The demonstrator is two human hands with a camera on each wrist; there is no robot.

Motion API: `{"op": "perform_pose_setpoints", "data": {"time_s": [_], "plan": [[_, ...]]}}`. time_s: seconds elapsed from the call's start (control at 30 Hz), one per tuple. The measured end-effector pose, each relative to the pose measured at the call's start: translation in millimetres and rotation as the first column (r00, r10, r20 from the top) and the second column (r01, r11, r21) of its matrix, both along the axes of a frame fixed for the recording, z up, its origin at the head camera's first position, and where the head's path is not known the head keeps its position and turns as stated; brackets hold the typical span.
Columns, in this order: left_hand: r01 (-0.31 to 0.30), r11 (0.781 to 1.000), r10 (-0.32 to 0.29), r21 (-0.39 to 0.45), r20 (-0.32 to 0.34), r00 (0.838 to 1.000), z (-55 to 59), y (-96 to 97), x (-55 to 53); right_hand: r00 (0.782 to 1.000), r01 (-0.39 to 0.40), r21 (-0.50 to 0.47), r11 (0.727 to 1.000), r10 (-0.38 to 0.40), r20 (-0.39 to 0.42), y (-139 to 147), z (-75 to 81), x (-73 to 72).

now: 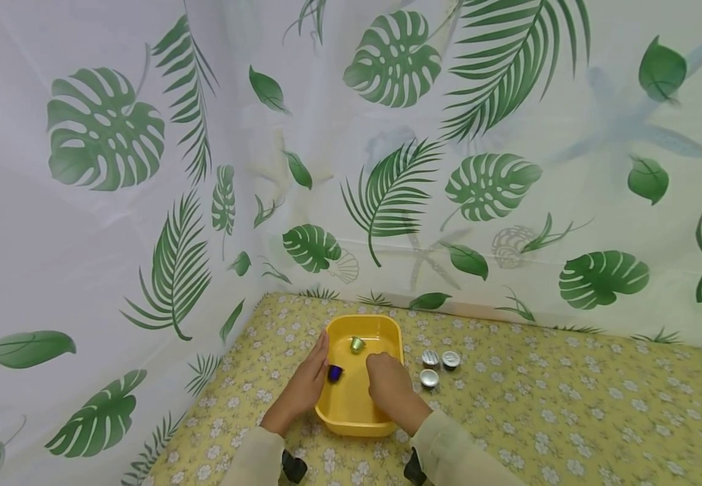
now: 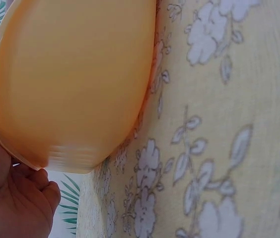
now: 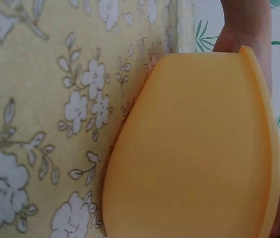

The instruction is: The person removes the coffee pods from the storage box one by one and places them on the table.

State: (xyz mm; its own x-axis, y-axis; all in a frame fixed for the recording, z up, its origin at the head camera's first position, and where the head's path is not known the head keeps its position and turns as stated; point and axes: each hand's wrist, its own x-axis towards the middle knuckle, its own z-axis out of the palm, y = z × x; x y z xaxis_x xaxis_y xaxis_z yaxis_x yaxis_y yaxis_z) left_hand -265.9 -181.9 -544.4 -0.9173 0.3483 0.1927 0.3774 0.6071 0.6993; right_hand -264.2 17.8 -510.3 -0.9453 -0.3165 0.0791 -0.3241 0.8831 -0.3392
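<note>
A yellow plastic tray point(image 1: 354, 428) sits on the patterned cloth. My left hand point(image 1: 310, 379) holds its left rim; in the left wrist view the fingers point(image 2: 33, 191) curl beneath the rim's outer edge. Inside the tray lie a green coffee capsule point(image 1: 357, 345) near the far end and a dark blue coffee capsule point(image 1: 335, 372) by the left wall. My right hand point(image 1: 392, 386) is over the tray's right half with its fingers curled. Whether it holds anything is hidden by the back of the hand, and the tray wall point(image 3: 189, 148) blocks the right wrist view.
To the right of the tray stand three coffee capsules with pale lids: one capsule point(image 1: 430, 358) at the back, a second point(image 1: 451, 360) beside it and a third point(image 1: 428, 378) nearer. A leaf-print curtain point(image 1: 387, 270) hangs behind and at the left of the yellow floral cloth point(image 1: 539, 398).
</note>
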Motion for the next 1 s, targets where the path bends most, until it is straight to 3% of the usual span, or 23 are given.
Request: {"op": "perform_pose_setpoints", "data": {"time_s": [0.3, 0.53, 1.0], "plan": [[-0.007, 1.0, 0.007, -0.005, 0.002, 1.0, -2.5, 0.6, 0.2, 0.999, -0.01, 0.008, 1.0, 0.01, -0.044, 2, -9.2, -2.1], [0.0, 1.0, 0.0, -0.002, -0.003, 1.0, -0.3, 1.0, -0.4, 0.991, -0.038, 0.044, 0.998, 0.043, -0.125, 1, -11.4, -1.0], [-0.007, 1.0, 0.007, -0.007, 0.004, 1.0, 0.9, 0.4, -0.1, 0.994, -0.031, 0.092, 0.995, 0.041, -0.105, -4, -13.6, -1.6]]}}
